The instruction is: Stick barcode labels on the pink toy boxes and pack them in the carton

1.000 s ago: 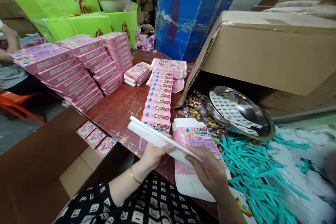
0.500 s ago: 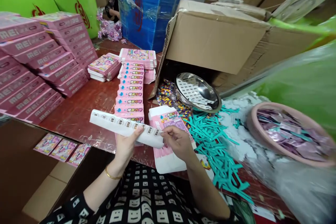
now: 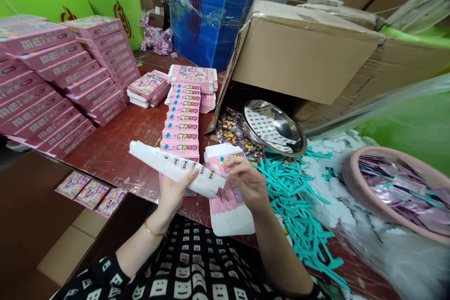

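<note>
My left hand (image 3: 177,188) is closed around a curled white sheet of stickers (image 3: 165,164) with a row of dark printed labels. Just past the sheet's right end, my right hand (image 3: 248,183) has thumb and forefinger pinched together, apart from the sheet. Whatever lies between those fingertips is too small to make out. Beneath the right hand lies a stack of flat pink cartons (image 3: 228,218) on the red table (image 3: 116,150). Behind the left hand runs an overlapping row of pink boxes (image 3: 181,136), partly covered by the sheet.
Piles of pink boxes (image 3: 52,84) rise at the left. A steel bowl (image 3: 298,138) holding sticker sheets leans before an opened cardboard box (image 3: 291,51). Teal plastic strips (image 3: 295,211) spread at right, beside a pink basin (image 3: 351,197) of shiny packets. A blue carton (image 3: 207,18) stands behind.
My right hand has drawn off the sheet's right end, slightly up and right. The sheet has shifted and curled in my left hand. The whole view has swung a little left.
</note>
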Demonstrator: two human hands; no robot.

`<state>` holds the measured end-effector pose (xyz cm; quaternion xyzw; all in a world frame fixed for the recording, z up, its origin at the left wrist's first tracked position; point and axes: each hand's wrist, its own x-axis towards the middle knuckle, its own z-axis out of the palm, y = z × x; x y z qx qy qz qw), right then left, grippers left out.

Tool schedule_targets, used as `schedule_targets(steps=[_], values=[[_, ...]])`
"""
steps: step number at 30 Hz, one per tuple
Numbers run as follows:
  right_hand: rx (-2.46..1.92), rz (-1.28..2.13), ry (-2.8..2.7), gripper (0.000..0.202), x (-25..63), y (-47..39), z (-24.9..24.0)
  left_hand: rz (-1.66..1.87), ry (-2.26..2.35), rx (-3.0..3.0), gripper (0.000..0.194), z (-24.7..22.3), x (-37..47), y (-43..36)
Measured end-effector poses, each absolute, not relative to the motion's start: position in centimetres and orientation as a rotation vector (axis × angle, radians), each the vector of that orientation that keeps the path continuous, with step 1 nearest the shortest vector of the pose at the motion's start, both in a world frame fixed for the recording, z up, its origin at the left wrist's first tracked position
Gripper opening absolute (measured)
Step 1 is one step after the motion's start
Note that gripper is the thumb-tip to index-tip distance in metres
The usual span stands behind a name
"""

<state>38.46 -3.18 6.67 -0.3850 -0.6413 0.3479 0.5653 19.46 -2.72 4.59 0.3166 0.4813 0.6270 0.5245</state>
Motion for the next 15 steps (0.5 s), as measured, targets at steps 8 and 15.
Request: schedule_targets(steps=[8, 15], values=[[-0.883, 1.101, -1.457, 0.043, 34.9, -0.8, 7.3, 1.457, 1.29, 0.801, 0.042, 4.0, 17.1, -3.1], [-0.854, 1.398, -1.609, 0.06, 32.2, 1.3, 7.6, 1.517, 1.306, 0.731, 0.037, 2.8, 14.6, -3.8]])
